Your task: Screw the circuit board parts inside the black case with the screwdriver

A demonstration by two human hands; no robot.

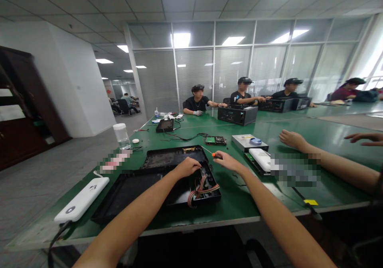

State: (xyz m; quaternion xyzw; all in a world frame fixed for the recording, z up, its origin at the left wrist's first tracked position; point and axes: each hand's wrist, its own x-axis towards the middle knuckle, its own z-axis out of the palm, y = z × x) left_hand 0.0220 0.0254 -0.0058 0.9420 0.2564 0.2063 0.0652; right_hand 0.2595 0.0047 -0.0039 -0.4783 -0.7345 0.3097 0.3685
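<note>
A black electronics case lies open in front of me, with striped ribbon cables looping out of its right end. Over the far right part of this case is my left hand, its thumb and fingertips closed together; whatever is between them is too small to make out. Just right of the case, my right hand is closed around a screwdriver with an orange handle. The thin shaft points up and left, toward the black cover lying behind the case.
A white power bank and a clear jar stand left. A circuit board, a silver drive and a white device lie ahead and right. A neighbour's hand reaches in at right. Co-workers sit opposite behind black computer cases.
</note>
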